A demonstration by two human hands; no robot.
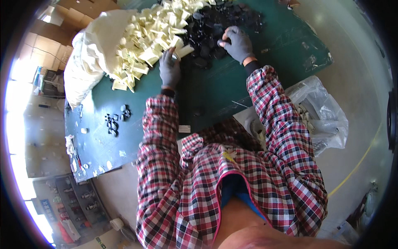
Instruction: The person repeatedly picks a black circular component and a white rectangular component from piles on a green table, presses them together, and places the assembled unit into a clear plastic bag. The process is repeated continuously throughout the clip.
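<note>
My left hand (pixel 169 71), in a grey glove with bare fingertips, reaches to the near edge of a heap of cream plastic pieces (pixel 143 39). Its fingers close at the end of one cream plastic piece (pixel 185 50). Over to the right, my right hand (pixel 239 45), gloved the same way, is at the near right side of a pile of black plastic pieces (pixel 207 29). Thumb and fingers are bent together in a pinch there, with what looks like a small dark piece between them, partly hidden by the fingers.
A white sack (pixel 89 58) lies beside the cream heap on the green table (pixel 224 85). Small black parts (pixel 114 120) sit at the table's left. A clear plastic bag (pixel 327 112) holding pale pieces stands by my right forearm. Cardboard boxes (pixel 52 45) are stacked at far left.
</note>
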